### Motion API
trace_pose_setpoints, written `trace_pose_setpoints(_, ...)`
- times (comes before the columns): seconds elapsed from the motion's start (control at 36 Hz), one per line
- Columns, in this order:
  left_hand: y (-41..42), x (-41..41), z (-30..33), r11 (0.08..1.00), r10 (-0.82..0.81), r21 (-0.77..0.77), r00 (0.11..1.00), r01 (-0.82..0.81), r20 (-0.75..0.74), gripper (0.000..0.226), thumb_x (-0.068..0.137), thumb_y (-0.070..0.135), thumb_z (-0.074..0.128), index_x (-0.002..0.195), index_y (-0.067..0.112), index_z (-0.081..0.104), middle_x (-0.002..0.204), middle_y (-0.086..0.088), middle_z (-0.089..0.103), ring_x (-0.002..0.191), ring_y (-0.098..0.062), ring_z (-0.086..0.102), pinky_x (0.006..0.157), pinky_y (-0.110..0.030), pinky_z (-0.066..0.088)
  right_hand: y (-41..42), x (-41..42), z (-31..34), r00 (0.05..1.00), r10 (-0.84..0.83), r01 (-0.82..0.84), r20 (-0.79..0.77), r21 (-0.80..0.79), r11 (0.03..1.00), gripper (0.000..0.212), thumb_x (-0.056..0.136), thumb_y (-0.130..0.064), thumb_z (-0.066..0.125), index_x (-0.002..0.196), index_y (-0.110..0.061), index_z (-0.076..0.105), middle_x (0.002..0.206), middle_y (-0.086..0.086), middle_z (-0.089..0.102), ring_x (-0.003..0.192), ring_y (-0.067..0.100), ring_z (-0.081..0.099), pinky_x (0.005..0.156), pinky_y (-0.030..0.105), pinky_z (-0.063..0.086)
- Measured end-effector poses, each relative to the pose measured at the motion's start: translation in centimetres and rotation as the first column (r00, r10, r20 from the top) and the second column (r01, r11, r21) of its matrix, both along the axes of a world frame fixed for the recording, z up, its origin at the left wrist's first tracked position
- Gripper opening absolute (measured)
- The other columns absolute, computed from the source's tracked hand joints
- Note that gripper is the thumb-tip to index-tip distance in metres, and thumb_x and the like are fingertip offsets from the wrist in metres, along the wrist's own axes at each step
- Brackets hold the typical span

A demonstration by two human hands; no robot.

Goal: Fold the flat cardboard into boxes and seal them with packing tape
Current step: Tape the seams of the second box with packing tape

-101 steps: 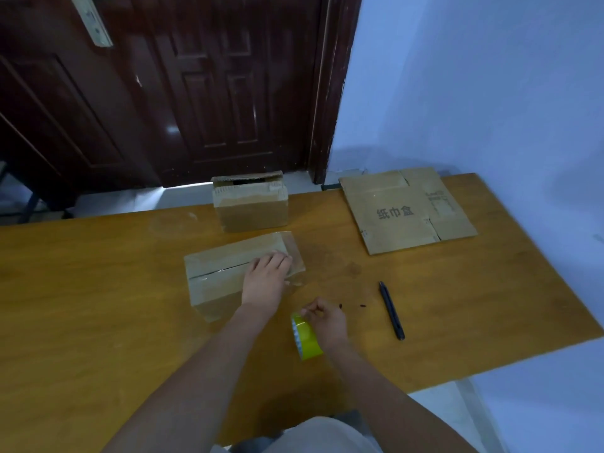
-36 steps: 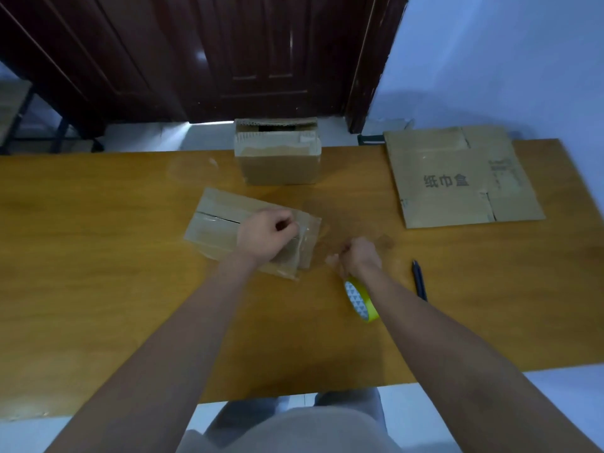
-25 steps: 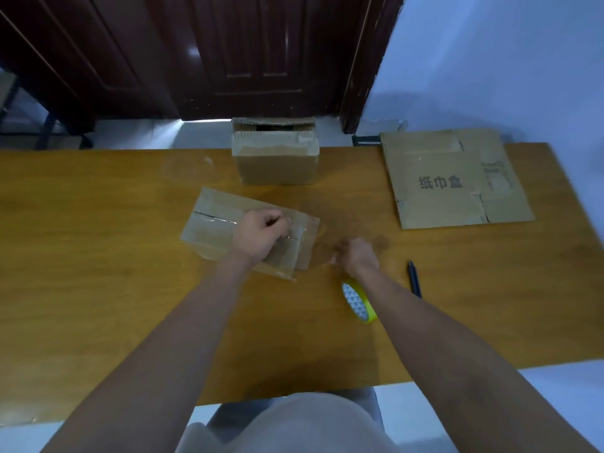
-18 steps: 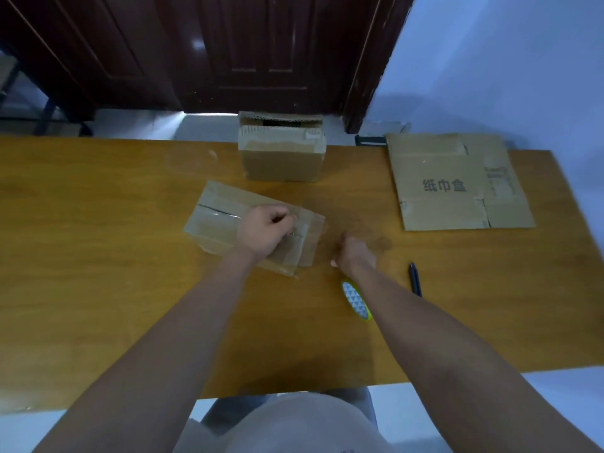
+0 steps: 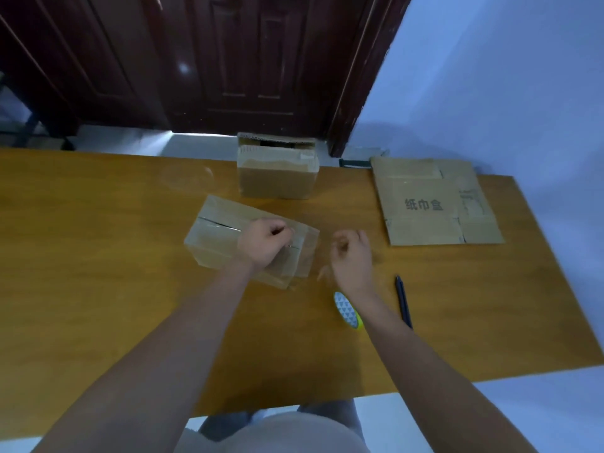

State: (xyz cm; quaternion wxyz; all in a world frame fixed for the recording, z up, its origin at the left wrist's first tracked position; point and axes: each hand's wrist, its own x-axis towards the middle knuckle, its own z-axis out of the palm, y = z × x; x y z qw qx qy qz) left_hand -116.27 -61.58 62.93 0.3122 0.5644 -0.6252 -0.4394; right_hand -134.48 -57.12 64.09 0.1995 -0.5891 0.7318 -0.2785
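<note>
While my left hand (image 5: 265, 244) pinches the clear tape down on the box (image 5: 228, 238), my right hand (image 5: 351, 256) curls beside it, maybe holding tape, but I cannot tell.

If I pull too hard, the tape could wrinkle or stick to itself, I think. The tape roll (image 5: 349, 310) and a pen (image 5: 403, 300) lie on the wooden table (image 5: 98, 289). A taped box (image 5: 277, 178) and flat cardboard (image 5: 431, 204) sit farther back, near a dark door (image 5: 228, 60).

Dim, bluish; blurred; wide-angle distortion
</note>
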Motion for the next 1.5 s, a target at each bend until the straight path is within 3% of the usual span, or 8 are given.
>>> trace_pose_setpoints(0.14,0.0,0.1,-0.2,1.0,0.004,-0.004,1.0,-0.004,-0.016,0.031,0.072,0.043,0.049,0.052,0.019,0.05,0.05,0.002,0.047,0.054,-0.015,0.045,0.054,-0.036,0.036,3.6,2.2,2.9,0.981,0.154,-0.137,0.119,-0.134,0.981,0.022,0.081,-0.005,0.05,0.098,-0.007,0.064,0.089,-0.001,0.056,0.088,0.018,0.054,0.078,0.025,0.042)
trace_pose_setpoints(0.5,0.4,-0.1,0.4,0.999,-0.002,-0.04,0.997,0.005,0.08,0.037,0.071,0.047,0.045,0.053,0.014,0.049,0.048,0.002,0.044,0.052,-0.014,0.045,0.054,-0.033,0.036,2.4,4.8,-2.5,0.959,0.08,-0.148,0.274,0.24,0.959,0.06,0.064,-0.039,0.033,0.114,-0.019,0.06,0.111,0.006,0.064,0.108,0.028,0.057,0.092,0.05,0.045)
trace_pose_setpoints(0.72,0.9,0.0,0.8,0.998,0.005,-0.058,0.996,0.0,0.088,0.045,0.071,0.048,0.042,0.06,0.004,0.048,0.056,-0.011,0.046,0.054,-0.02,0.043,0.053,-0.037,0.036,0.3,2.9,-1.9,0.962,0.243,-0.274,0.127,0.482,0.832,0.055,0.078,-0.019,0.037,0.132,-0.022,0.046,0.133,0.009,0.047,0.124,0.031,0.043,0.101,0.048,0.038)
trace_pose_setpoints(0.86,1.0,0.0,0.7,0.998,-0.005,-0.057,0.995,0.01,0.098,0.039,0.079,0.038,0.044,0.059,0.004,0.049,0.06,-0.016,0.049,0.055,-0.022,0.043,0.053,-0.036,0.034,-1.8,1.8,1.6,0.981,0.178,-0.131,-0.083,0.393,0.91,0.036,0.082,-0.01,0.052,0.118,-0.011,0.054,0.117,0.012,0.055,0.109,0.031,0.052,0.088,0.041,0.047)
trace_pose_setpoints(1.0,0.9,0.0,1.2,0.999,0.007,-0.038,0.998,-0.004,0.055,0.037,0.08,0.041,0.043,0.051,0.018,0.049,0.057,-0.004,0.051,0.055,-0.019,0.048,0.056,-0.036,0.041,-3.9,1.9,2.6,0.936,0.281,-0.166,-0.212,0.438,0.883,0.061,0.089,-0.024,0.059,0.142,-0.015,0.031,0.145,0.007,0.028,0.131,0.031,0.028,0.102,0.049,0.035)
trace_pose_setpoints(1.11,0.8,0.0,1.0,0.999,0.021,-0.029,0.999,-0.02,0.027,0.04,0.082,0.043,0.043,0.054,0.015,0.051,0.062,-0.01,0.057,0.063,-0.026,0.055,0.063,-0.043,0.046,-5.4,2.3,1.9,0.896,0.358,-0.202,-0.264,0.475,0.856,0.043,0.093,-0.032,0.052,0.134,-0.025,0.047,0.145,0.003,0.038,0.134,0.03,0.028,0.106,0.049,0.027)
trace_pose_setpoints(1.28,0.7,-0.1,0.8,0.999,0.022,-0.026,1.0,-0.022,0.003,0.042,0.077,0.055,0.038,0.055,0.023,0.054,0.062,-0.01,0.058,0.063,-0.026,0.057,0.064,-0.041,0.047,-6.1,2.0,0.6,0.947,0.255,-0.162,-0.195,0.397,0.903,0.019,0.091,-0.025,0.052,0.097,-0.024,0.069,0.109,0.007,0.065,0.118,0.026,0.046,0.1,0.046,0.024)
trace_pose_setpoints(1.5,0.5,-0.2,0.8,0.999,0.035,-0.037,0.999,-0.035,0.01,0.043,0.08,0.049,0.042,0.054,0.017,0.053,0.059,-0.007,0.058,0.062,-0.023,0.058,0.065,-0.043,0.049,-4.5,2.4,0.0,0.968,0.176,-0.113,-0.179,0.316,0.942,0.025,0.092,-0.028,0.05,0.106,-0.027,0.07,0.107,0.006,0.069,0.113,0.028,0.052,0.094,0.039,0.031)
